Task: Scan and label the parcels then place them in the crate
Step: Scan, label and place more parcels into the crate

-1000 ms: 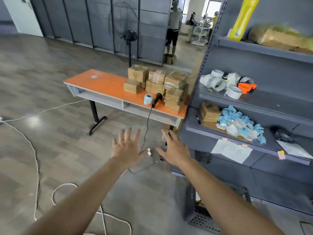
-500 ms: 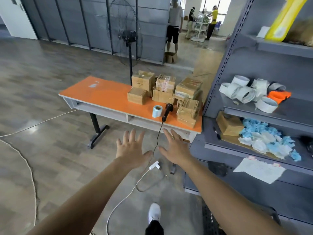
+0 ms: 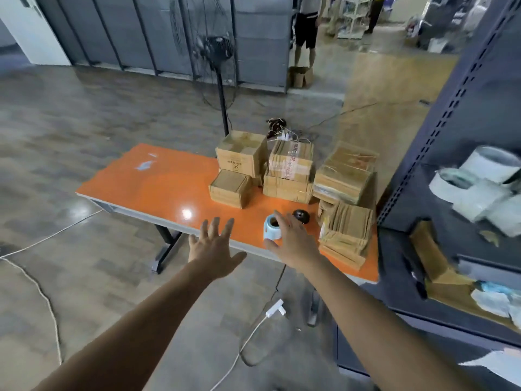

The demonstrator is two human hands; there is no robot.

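Partly behind the right hand [image 3: 293, 244] — label roll [image 3: 269, 231], black scanner [image 3: 301, 216].

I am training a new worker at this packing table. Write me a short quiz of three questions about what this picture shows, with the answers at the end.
1. True or false: the left hand and the right hand each grip something.
2. Which thing stands on the table just beside the black scanner? A) a blue roll of labels B) a red cup C) a pair of scissors
3. Fill the gap: the parcels are stacked at the end of the table nearest the tall ____ on the right.

Key: 1 false, both hands are open and hold nothing. 2 A. 3 shelf.
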